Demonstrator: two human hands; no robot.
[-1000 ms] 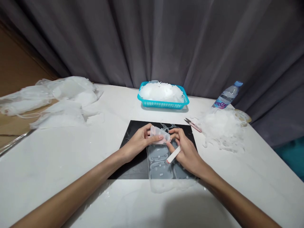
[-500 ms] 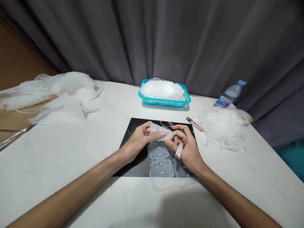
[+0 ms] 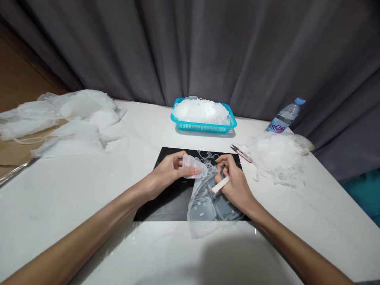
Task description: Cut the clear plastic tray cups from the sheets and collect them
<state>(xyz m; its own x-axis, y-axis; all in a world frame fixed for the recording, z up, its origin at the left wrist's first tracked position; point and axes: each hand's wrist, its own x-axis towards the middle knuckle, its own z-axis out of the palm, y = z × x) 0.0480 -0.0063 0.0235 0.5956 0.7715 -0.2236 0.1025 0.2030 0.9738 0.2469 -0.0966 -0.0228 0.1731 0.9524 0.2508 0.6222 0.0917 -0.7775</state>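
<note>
My left hand [image 3: 172,170] is closed around a translucent, frosted piece [image 3: 194,165] of soft plastic or silicone, thumb across its front. To its right, my right hand [image 3: 234,178] is curled with its fingers pinched at the edge of a clear moulded sheet [image 3: 202,208]. A flat white strip with a reddish tip [image 3: 220,185] sticks out from under the right fingers; its kind is unclear. The sheet has rounded panels with small holes, and it twists up toward both hands. Beneath lies a black mat [image 3: 166,206], with thin clear scraps [image 3: 208,155] near its far edge.
A blue basket [image 3: 204,127] heaped with white translucent pieces stands at the back. Pink-handled thread snips [image 3: 242,153] lie right of the mat, beside a scrap pile [image 3: 276,158] and a water bottle [image 3: 285,116]. Bagged pieces [image 3: 86,111] lie left, partly on cardboard [image 3: 18,152].
The moulded sheet, flatter before, is now twisted and pulled up toward the right. My left hand has shifted slightly left with its piece, and the white strip has turned more sideways.
</note>
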